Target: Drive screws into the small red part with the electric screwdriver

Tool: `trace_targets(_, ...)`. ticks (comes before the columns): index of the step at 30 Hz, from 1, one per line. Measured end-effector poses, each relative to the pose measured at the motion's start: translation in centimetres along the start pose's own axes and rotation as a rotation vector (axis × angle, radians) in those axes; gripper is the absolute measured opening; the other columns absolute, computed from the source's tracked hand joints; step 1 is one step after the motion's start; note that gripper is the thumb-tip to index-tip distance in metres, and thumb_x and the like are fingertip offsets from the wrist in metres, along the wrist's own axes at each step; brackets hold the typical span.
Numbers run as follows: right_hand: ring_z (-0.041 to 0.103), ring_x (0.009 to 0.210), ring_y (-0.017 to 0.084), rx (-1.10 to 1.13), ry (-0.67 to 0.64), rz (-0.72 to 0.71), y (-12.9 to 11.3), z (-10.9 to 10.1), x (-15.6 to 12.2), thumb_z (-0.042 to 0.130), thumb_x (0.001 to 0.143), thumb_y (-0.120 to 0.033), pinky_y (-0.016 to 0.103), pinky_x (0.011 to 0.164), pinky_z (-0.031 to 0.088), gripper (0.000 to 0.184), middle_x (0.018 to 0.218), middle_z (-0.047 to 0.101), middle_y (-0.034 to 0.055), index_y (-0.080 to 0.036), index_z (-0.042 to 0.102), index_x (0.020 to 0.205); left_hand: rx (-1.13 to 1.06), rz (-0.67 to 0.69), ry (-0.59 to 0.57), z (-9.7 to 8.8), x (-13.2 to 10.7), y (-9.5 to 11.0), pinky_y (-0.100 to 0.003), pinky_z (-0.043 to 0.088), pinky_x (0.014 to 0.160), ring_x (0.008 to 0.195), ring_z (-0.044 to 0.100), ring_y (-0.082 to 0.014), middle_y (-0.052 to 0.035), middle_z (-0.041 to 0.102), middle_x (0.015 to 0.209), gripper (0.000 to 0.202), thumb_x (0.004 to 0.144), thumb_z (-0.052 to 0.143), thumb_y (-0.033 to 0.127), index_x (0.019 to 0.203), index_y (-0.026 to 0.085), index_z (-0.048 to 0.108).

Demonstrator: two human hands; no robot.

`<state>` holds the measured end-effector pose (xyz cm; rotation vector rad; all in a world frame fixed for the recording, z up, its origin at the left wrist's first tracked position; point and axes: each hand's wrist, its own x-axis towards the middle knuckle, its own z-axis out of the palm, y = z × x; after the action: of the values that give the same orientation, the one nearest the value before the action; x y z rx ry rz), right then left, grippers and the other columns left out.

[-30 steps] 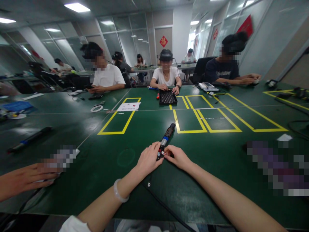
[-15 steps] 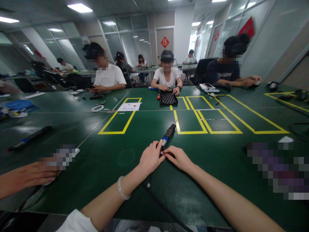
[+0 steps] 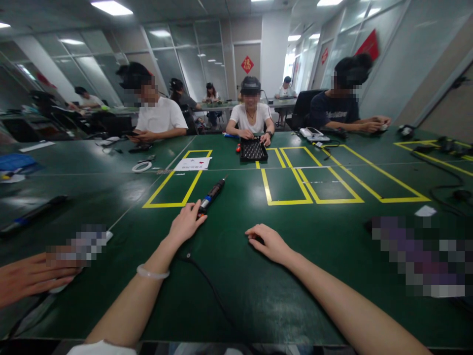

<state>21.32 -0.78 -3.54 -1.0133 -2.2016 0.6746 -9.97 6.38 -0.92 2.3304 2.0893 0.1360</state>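
A black electric screwdriver [image 3: 212, 195] with a blue band lies on the green table [image 3: 229, 276], its thin bit pointing away and to the right. My left hand [image 3: 185, 223] holds it at its near end, fingers over the body, and hides part of the handle. A dark cord [image 3: 212, 286] with a small ring-like end runs along the tabletop below that wrist. To the right, my right hand [image 3: 271, 240] rests low over the table, apart from the screwdriver. Its fingers are loosely bent, the thumb stands off from them, and I see nothing in between.
Yellow tape rectangles [image 3: 286, 202] mark the table ahead. Across from me a person works at a black tray [image 3: 253, 150]. A white paper [image 3: 192, 164] lies left of centre. Another person's hand [image 3: 37, 273] is at the left on a blurred-out device. A second screwdriver [image 3: 33, 215] lies behind it.
My left hand has moved left with the screwdriver, away from my right hand. My right hand has let go of the screwdriver's near end and stays roughly in place. The view has turned slightly.
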Motion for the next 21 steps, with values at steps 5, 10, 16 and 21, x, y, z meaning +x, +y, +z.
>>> trace_targets(5,0.057,0.087,0.019,-0.024,-0.003,-0.017,-0.2,-0.1,0.1,0.056,0.088,-0.017,0.032,0.078,0.045,0.016,0.090,0.065,0.0041,-0.021,0.062,0.103,-0.015,-0.187,-0.049,0.0,1.7,-7.8,-0.039,0.041,0.095,0.120,0.046,-0.0301,-0.0159,0.041,0.137,0.069,0.087,0.037,0.054,0.144,0.017,0.030)
trace_targets(10,0.056,0.087,0.019,-0.040,-0.014,-0.016,-0.1,0.0,0.2,0.057,0.088,-0.017,0.031,0.077,0.045,0.013,0.091,0.064,0.0042,-0.021,0.063,0.099,0.075,-0.318,-0.004,-0.5,1.4,-11.8,-0.045,0.042,0.090,0.117,0.049,-0.0365,-0.0199,0.043,0.138,0.067,0.086,0.038,0.055,0.140,0.016,0.038)
trace_targets(16,0.056,0.087,0.019,-0.021,-0.015,-0.023,0.0,0.0,0.2,0.057,0.088,-0.016,0.032,0.078,0.045,0.017,0.091,0.065,0.0042,-0.021,0.062,0.104,0.203,-0.377,0.234,-1.5,-0.1,-10.6,-0.044,0.040,0.089,0.103,0.057,-0.0331,-0.0186,0.062,0.108,0.045,0.086,0.046,0.047,0.115,0.013,0.056)
trace_targets(21,0.056,0.085,0.019,-0.010,-0.013,-0.018,-0.1,-0.1,0.2,0.057,0.088,-0.016,0.032,0.077,0.045,0.017,0.090,0.065,0.0039,-0.021,0.062,0.103,0.151,-0.417,0.257,-2.3,-0.5,-9.1,-0.042,0.044,0.080,0.094,0.060,-0.0318,-0.0169,0.062,0.101,0.036,0.089,0.038,0.043,0.096,0.014,0.060)
